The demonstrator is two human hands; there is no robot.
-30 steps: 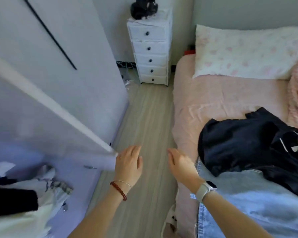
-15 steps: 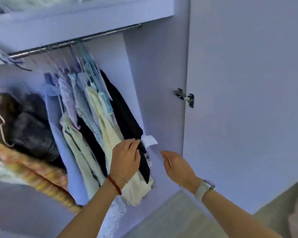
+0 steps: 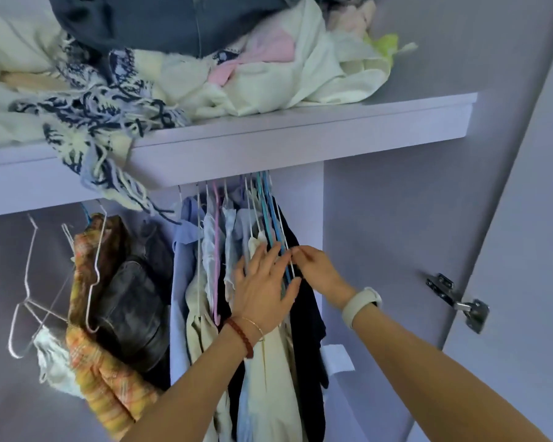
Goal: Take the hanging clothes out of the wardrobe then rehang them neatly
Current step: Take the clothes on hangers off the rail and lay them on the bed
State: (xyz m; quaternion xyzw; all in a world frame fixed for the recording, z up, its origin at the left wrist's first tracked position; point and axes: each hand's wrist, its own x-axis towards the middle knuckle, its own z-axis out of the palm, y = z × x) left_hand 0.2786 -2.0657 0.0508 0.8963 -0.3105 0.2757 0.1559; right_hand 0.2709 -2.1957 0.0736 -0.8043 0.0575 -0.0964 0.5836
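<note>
Hands work among the hanging clothes (image 3: 262, 362). Left hand (image 3: 264, 291) lies spread flat on them; right hand (image 3: 316, 271), at its 3 o'clock, pinches a white hanger (image 3: 286, 250).

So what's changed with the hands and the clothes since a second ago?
Both hands rose from over the floor to the hanging clothes. The left hand now presses flat on them; the right hand pinches a white hanger beside the dark garment. The clothes remain on their hangers.

Heaped clothes (image 3: 205, 59) on shelf (image 3: 300, 135); hanging clothes (image 3: 237, 237) below, in wardrobe (image 3: 380, 234). Empty hangers (image 3: 29, 298) far left. Left hand (image 3: 262, 291) flat against garments, right hand (image 3: 316, 269) just right. Door hinge (image 3: 460, 303) right.
</note>
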